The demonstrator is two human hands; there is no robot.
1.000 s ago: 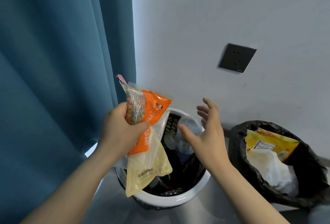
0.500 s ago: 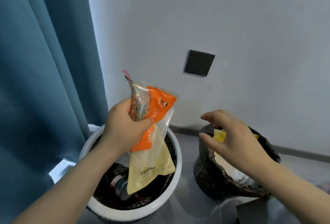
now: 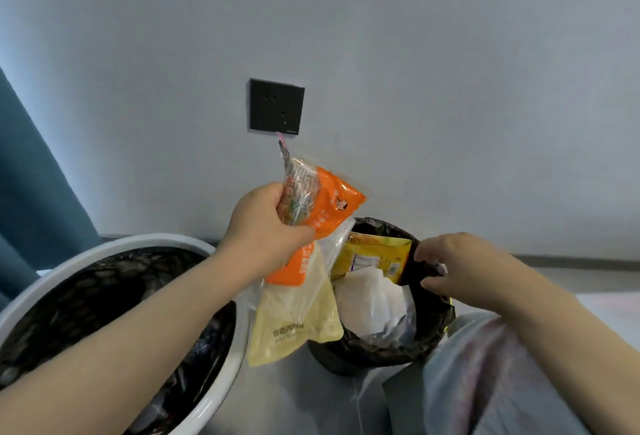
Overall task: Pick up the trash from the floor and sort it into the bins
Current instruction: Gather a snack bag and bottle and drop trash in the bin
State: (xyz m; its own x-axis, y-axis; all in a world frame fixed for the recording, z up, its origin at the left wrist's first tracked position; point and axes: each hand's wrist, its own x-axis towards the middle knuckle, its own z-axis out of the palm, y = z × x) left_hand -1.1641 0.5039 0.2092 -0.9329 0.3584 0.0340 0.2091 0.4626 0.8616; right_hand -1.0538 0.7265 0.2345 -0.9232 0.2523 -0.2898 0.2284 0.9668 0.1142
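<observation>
Head view: you have swung right from the white bin [image 3: 240, 337] to the black-lined bin [image 3: 381, 351], left hand [image 3: 263, 226] still clutching the orange wrapper [image 3: 329, 202] and pale yellow pouch [image 3: 294, 323] over its near-left rim, right hand [image 3: 464, 264] now pinching its liner [image 3: 420, 270], so a drop here looks close.

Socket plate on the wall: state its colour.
The socket plate is black, clearest in the head view.
</observation>
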